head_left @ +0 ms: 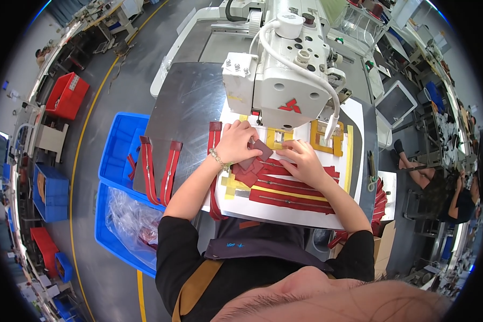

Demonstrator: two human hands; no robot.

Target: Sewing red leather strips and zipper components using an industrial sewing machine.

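My left hand is closed on a small stack of brownish-maroon patches, with one corner sticking out past the thumb. More red patches lie fanned just below it. Across from it, my right hand has bent fingers pinched together at the lower edge of a yellow template; whatever is between the fingertips is too small to make out. Under and beside the right hand, several red zippers lie side by side on the white board. Above both hands stands the white sewing machine head.
A second yellow frame sits right of the first. Red zipper strips hang over the table's left front edge. Blue bins stand at the left, one holding clear plastic. More red zippers hang at the right, above a cardboard box.
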